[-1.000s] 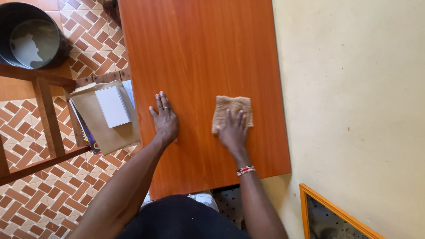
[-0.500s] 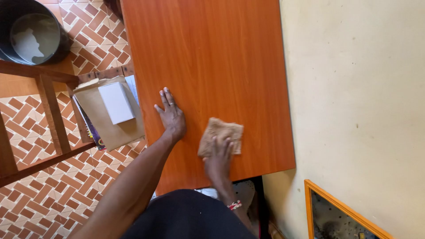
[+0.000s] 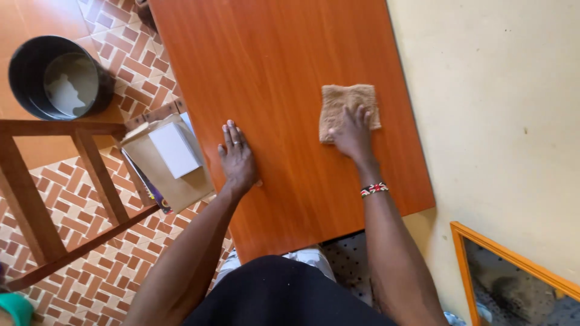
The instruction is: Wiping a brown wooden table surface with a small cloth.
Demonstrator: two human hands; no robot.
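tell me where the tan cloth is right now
In the head view the tan cloth lies flat on the orange table, toward its right edge near the wall, under the right hand fingers.

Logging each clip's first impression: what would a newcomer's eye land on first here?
The bright orange-brown table fills the middle, with the right hand pressed flat on a tan folded cloth near its right side. The left hand lies flat on the wood near the left edge. On the tiled floor at upper left stands a dark bucket.
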